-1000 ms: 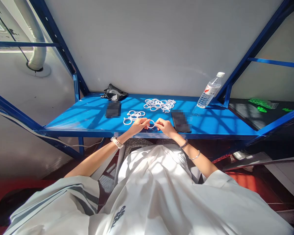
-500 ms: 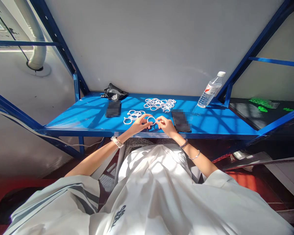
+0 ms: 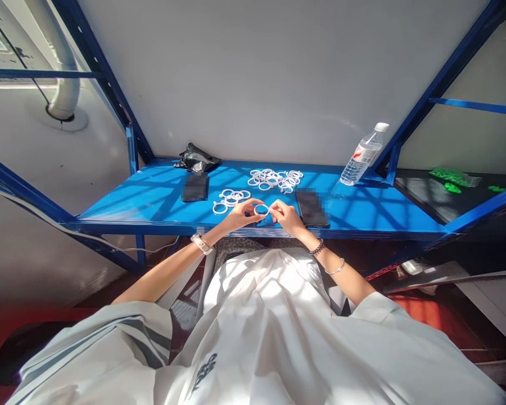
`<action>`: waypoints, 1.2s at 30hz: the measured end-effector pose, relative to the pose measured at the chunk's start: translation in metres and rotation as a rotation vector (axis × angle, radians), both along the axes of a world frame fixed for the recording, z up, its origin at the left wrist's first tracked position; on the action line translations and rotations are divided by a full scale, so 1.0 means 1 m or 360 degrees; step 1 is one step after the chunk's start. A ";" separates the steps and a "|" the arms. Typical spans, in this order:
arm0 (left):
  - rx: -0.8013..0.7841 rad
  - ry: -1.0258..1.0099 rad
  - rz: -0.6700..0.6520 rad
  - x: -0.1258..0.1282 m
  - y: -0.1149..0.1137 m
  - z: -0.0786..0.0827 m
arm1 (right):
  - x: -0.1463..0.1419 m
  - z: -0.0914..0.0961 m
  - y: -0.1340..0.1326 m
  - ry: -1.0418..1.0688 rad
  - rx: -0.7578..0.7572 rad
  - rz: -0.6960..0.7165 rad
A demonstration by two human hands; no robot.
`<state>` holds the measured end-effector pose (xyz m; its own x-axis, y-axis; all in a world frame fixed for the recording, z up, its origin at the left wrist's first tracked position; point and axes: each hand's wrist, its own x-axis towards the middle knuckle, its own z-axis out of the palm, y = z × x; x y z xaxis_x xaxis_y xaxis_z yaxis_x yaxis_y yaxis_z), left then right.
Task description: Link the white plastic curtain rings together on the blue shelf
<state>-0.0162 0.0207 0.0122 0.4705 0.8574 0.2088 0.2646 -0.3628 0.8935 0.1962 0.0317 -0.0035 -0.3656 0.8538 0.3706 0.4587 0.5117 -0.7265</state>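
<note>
Left hand (image 3: 240, 214) and right hand (image 3: 287, 216) pinch one white ring (image 3: 261, 210) between them, fingers closed on its rim, just above the front edge of the blue desk (image 3: 152, 197). Small ring pile (image 3: 230, 199) just left; phone (image 3: 311, 208) right.

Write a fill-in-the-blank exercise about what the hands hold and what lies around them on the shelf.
1. Both hands, left hand and right hand, hold one white ____ between them.
2. The shelf is painted ____.
3. The water bottle stands at the shelf's far ____ corner.
4. The black bag lies ____ the blurred dark card.

Missing words: ring; blue; right; behind
</note>
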 end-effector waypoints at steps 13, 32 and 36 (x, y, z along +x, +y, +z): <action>0.0043 0.0029 0.0004 0.000 0.000 0.001 | 0.000 0.003 -0.002 -0.0038 -0.0035 0.0017; 0.0007 -0.0021 0.0063 0.001 -0.001 0.001 | 0.001 -0.004 0.002 -0.0012 -0.0030 -0.0006; 0.0004 -0.0032 0.0078 0.001 -0.001 0.000 | 0.001 -0.005 0.002 -0.0023 -0.0035 -0.0024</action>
